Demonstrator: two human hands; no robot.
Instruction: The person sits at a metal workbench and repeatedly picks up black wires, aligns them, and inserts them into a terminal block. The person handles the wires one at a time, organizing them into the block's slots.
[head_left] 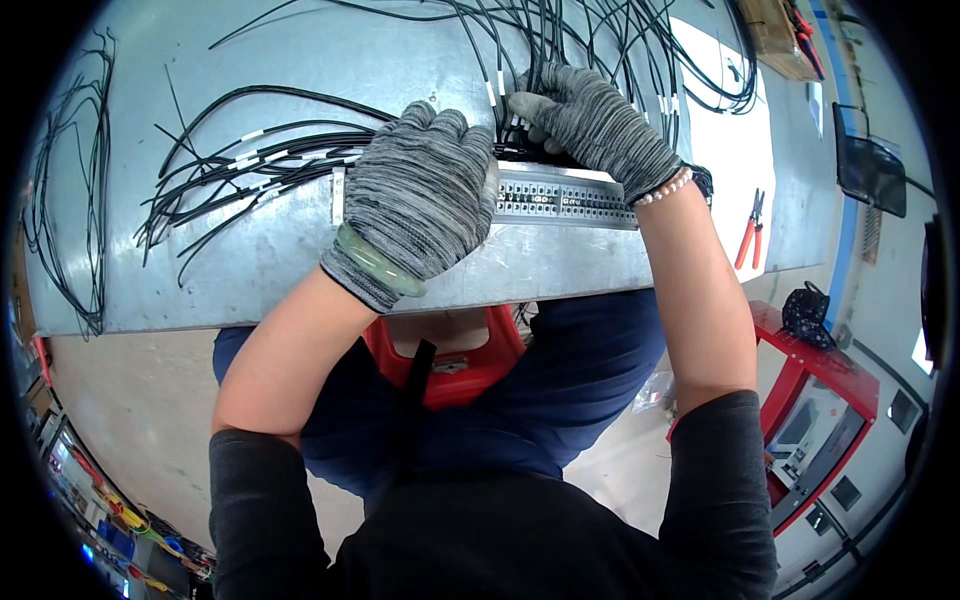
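Note:
A long grey metal terminal strip (pixel 565 200) with rows of small ports lies along the near part of the metal table. My left hand (pixel 420 190), in a grey striped knit glove, lies across its left half, fingers bent over the far edge; the fingertips are partly hidden. Black cables (pixel 265 152) with white sleeves fan out to the left from under that hand. Behind the strip's middle, my gloved right hand (pixel 600 125) has its thumb and forefinger closed around a black cable (pixel 502 112) in an upright bunch. The exact grip point is partly covered.
Red-handled pliers (pixel 750 232) lie on a white sheet (pixel 718 150) to the right. A loose cable coil (pixel 88 200) hangs over the table's left edge. Beyond the sheet is a cardboard box (pixel 778 38). A red stool (pixel 450 378) and red cabinet (pixel 850 378) stand below.

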